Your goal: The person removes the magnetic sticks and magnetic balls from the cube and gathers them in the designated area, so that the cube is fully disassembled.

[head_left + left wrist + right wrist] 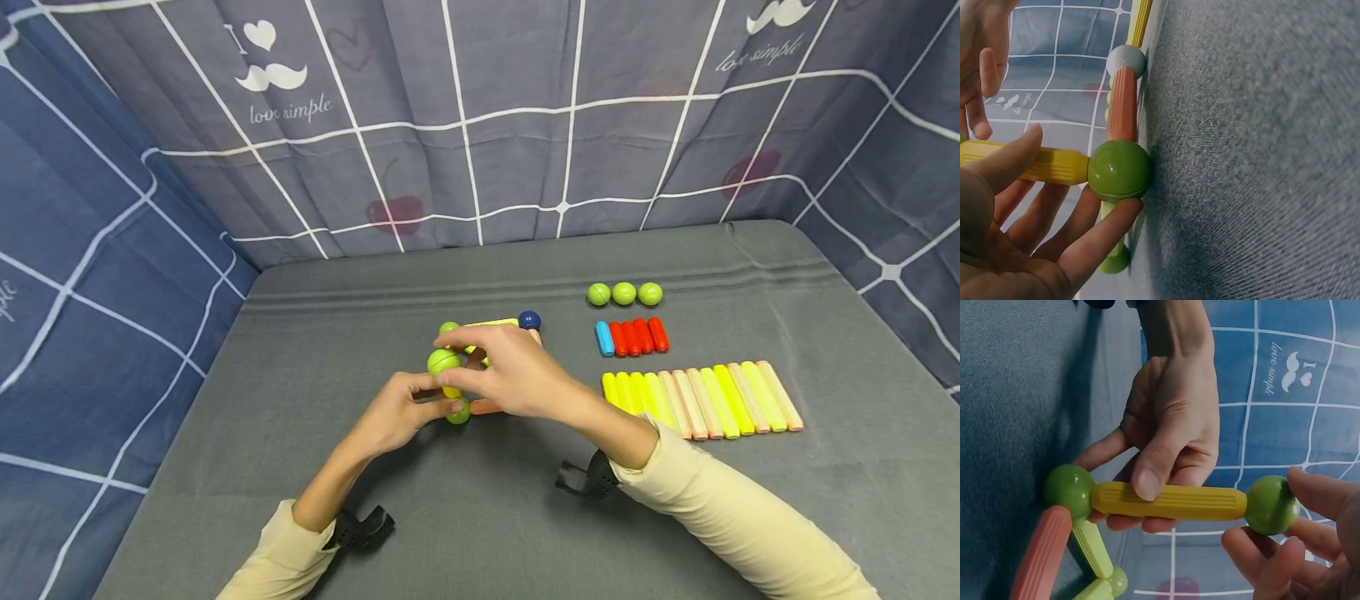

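Observation:
A yellow stick (1200,502) stands upright on a green ball (1119,170) at the near left corner of a flat frame. My left hand (392,417) grips that stick between thumb and fingers, one fingertip against the lower ball. Atop the stick sits another green ball (1272,505), which my right hand (513,367) pinches with thumb and fingertips. From the lower ball run a salmon stick (1124,103) and a yellow-green stick (1092,548). A dark blue ball (529,321) marks the frame's far right corner; my right hand hides part of the frame.
To the right, a long row of yellow and wood-toned sticks (701,402) lies on the grey cloth (495,508). Behind it are short red sticks (637,337), one blue stick (604,339) and three green balls (624,293). Patterned curtains (517,158) close off the back and sides.

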A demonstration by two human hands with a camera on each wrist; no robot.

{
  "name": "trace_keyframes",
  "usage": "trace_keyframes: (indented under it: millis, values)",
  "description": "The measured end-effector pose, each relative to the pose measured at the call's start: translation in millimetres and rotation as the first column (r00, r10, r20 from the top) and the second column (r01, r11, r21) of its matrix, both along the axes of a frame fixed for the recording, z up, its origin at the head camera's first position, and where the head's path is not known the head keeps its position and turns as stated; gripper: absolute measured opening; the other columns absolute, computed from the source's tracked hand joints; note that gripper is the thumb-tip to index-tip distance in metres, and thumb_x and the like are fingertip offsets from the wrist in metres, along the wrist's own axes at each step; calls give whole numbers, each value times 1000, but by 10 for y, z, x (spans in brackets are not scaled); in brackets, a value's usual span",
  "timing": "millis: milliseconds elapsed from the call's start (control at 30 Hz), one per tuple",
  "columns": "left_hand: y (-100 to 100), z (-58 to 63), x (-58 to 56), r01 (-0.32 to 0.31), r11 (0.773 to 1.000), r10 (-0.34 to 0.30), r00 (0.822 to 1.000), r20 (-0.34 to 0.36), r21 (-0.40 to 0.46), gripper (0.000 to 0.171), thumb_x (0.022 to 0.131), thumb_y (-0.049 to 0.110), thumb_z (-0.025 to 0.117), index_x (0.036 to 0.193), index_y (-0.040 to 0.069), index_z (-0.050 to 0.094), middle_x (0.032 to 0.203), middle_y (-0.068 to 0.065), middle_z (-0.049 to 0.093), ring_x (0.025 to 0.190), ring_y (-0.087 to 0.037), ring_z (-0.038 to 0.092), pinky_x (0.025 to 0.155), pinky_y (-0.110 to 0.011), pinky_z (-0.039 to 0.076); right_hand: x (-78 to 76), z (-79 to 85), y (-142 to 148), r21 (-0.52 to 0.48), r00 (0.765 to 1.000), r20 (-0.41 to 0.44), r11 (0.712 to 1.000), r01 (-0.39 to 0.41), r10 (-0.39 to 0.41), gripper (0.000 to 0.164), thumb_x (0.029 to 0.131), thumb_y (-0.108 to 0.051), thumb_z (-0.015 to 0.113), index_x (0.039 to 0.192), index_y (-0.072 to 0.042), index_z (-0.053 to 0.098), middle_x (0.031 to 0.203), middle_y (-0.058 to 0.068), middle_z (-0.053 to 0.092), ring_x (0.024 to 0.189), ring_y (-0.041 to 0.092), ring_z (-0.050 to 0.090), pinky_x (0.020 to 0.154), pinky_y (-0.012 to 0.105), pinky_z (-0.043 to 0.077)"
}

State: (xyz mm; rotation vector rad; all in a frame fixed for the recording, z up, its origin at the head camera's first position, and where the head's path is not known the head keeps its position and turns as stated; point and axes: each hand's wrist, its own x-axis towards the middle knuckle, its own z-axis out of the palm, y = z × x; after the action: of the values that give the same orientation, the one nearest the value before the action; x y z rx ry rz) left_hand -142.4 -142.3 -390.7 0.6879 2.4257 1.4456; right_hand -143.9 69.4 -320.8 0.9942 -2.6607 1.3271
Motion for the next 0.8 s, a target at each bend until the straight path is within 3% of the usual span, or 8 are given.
trace_keyframes:
  millis: [67, 233, 367, 433, 500, 567, 700, 800]
  values:
    - [-2, 0, -6, 3, 1000, -3, 1000, 4, -2, 10, 90, 19, 74, 95, 11, 76, 87, 2, 69, 91, -18, 61, 85, -37, 51, 9, 6, -22, 25, 1000, -7, 999, 25, -25, 18, 91, -28, 71, 108, -23, 72, 91, -16, 65, 79, -5, 61, 74, 42, 34]
    - [-7, -10, 1, -4, 1000, 4, 1000, 6, 5, 12, 89, 18, 75, 98, 11, 77, 92, 3, 72, 96, -16, 64, 87, -37, 52, 43, 6, -37, 43, 998, 33, 997, 57, -59, 18, 95, -28, 63, 111, -25, 71, 90, -16, 64, 76, -7, 60, 73, 45, 30]
    - [-14, -27, 23, -18, 1000, 17, 1000, 13, 24, 18, 88, 16, 76, 105, 9, 77, 101, 0, 73, 102, -16, 65, 89, -34, 53, 43, -39, -13, -39, 989, 143, 998, 46, -40, 24, 97, -23, 61, 119, -17, 68, 98, -11, 66, 81, -1, 65, 90, 50, 30]
    - [-10, -40, 24, -18, 999, 18, 1000, 17, 37, 20, 88, 15, 76, 106, 7, 76, 105, -3, 73, 104, -17, 65, 88, -32, 53, 37, -66, 12, -101, 980, 197, 994, 41, -20, 26, 96, -19, 62, 120, -13, 67, 103, -7, 66, 87, 4, 67, 98, 38, 39]
    - [-2, -48, 21, -20, 999, 19, 1000, 18, 45, 20, 88, 15, 76, 105, 6, 76, 105, -5, 73, 103, -17, 65, 87, -31, 53, 30, -100, 53, -152, 973, 231, 988, 36, 0, 27, 94, -16, 64, 121, -10, 66, 107, -4, 66, 90, 11, 67, 86, 25, 52]
    - [2, -48, 16, -18, 998, 17, 1000, 23, 54, 19, 88, 14, 76, 104, 5, 76, 103, -5, 73, 101, -18, 65, 85, -31, 53, 23, -122, 104, -181, 973, 230, 983, 30, 12, 26, 94, -15, 66, 119, -9, 67, 109, -1, 65, 93, 14, 66, 74, 31, 59]
    - [-5, -42, 20, -27, 999, 26, 999, 33, 40, 20, 88, 15, 76, 104, 5, 75, 99, -1, 73, 100, -18, 65, 86, -30, 53, -4, -159, 251, -175, 984, 177, 984, 38, -6, 26, 93, -15, 68, 119, -10, 68, 115, -4, 65, 97, 14, 62, 77, 35, 55]
    - [-5, -37, 30, -33, 999, 32, 999, 37, 23, 23, 88, 17, 76, 107, 4, 75, 101, -1, 73, 102, -17, 65, 85, -29, 53, -23, -192, 417, -180, 981, 188, 980, 81, -47, 28, 91, -11, 69, 119, -9, 67, 111, -2, 66, 92, 18, 63, 69, 35, 53]
